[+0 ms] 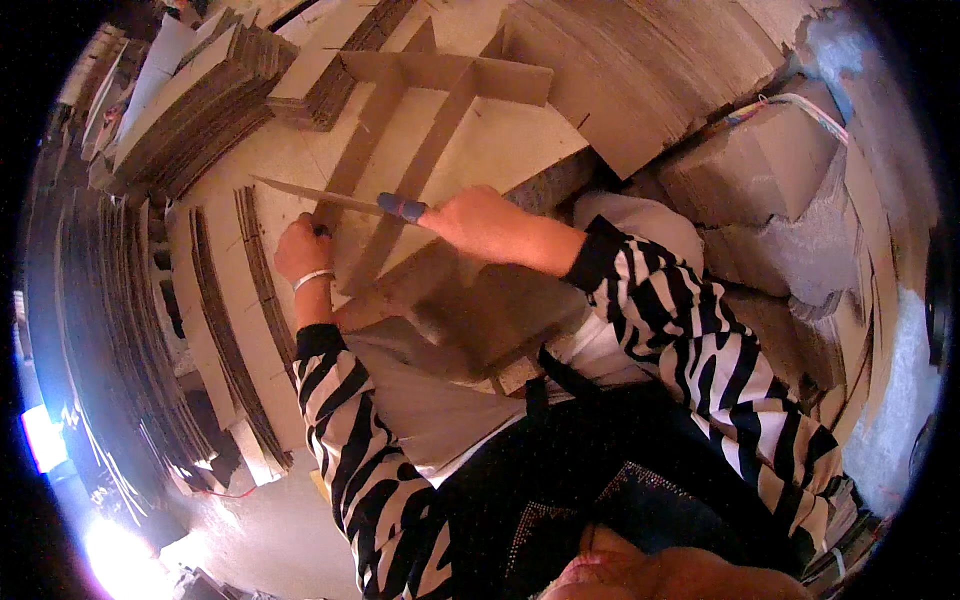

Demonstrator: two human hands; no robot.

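Observation:
My right hand (472, 222) is closed on a thin cardboard strip (318, 193), seen nearly edge-on and pointing left. A dark blue covering (402, 207) wraps a fingertip there. Lower left, my left hand (303, 250) has its fingers curled at the near end of a partition's long strip; a dark covering shows on one fingertip, and a pale band circles the wrist. The cardboard partition (420, 72) stands on edge on a pale work surface (515, 130), its slotted strips crossing one another. My fingers partly hide the near strips.
Stacked cardboard strips (200, 110) lie at the far left, beside another stack (315, 90). Upright rows (262, 290) stand left of my left arm. Large cardboard sheets (640, 70) are piled at the far right, with more cardboard (770, 240) beyond my right arm.

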